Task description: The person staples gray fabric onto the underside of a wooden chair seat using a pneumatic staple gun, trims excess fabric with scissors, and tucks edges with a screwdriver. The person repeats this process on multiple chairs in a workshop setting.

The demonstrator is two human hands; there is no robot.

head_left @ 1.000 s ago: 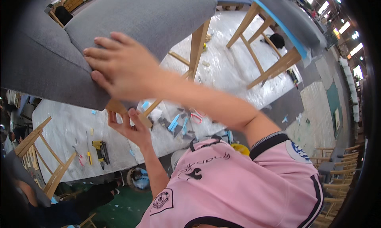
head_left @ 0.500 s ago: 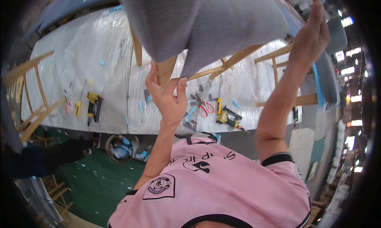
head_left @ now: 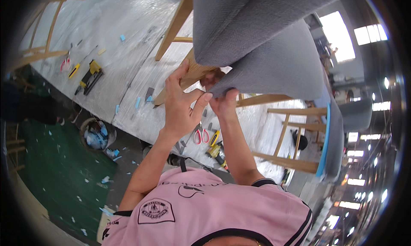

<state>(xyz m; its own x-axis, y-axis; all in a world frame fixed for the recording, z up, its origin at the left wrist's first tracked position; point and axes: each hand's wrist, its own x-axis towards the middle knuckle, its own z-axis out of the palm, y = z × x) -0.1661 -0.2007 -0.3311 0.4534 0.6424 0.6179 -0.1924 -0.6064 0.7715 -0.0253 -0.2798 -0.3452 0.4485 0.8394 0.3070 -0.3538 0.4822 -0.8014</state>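
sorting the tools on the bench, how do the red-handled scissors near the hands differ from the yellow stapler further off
The red-handled scissors are small and thin, partly hidden behind the left hand; the yellow stapler is bulkier, yellow and black, and lies in full view far to the left. Both rest untouched on the plastic-covered table.

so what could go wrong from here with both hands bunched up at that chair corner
1. The left hand and right hand meet where the grey fabric wraps the wooden frame; fingers could get pinched between them.
2. The fabric folds at that corner, so it may bunch or wrinkle if pulled unevenly.
3. The chair seems tipped up off the table; with both hands at one corner it might swing or slip down onto the tools, like the scissors.
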